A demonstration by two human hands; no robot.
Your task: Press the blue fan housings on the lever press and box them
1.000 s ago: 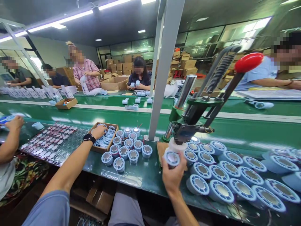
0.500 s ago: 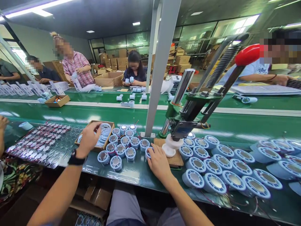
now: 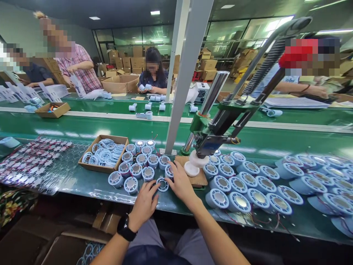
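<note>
My left hand (image 3: 145,200), with a black watch on the wrist, has its fingertips on a flat light-blue ring (image 3: 162,184) lying on the green table. Its fingers are pinched at the ring's left edge. My right hand (image 3: 182,184) touches a round blue motor housing (image 3: 169,170) beside the press, fingers curved over its right side. More blue housings (image 3: 136,170) with round metal centres stand left of my hands. A cardboard box (image 3: 103,168) of loose rings lies farther left. Right of my right hand is the press's white round pad (image 3: 191,169).
A green lever press (image 3: 211,141) rises at centre right, beside a grey post (image 3: 184,73). Many housings (image 3: 259,198) stand right of it. White parts with red wires (image 3: 38,158) cover the table's left. Several people work across the green belt (image 3: 82,127).
My left hand has come from the ring box to the table in front of my right hand, bringing a ring. My right hand stays at the housing. The whole view has shifted slightly.
</note>
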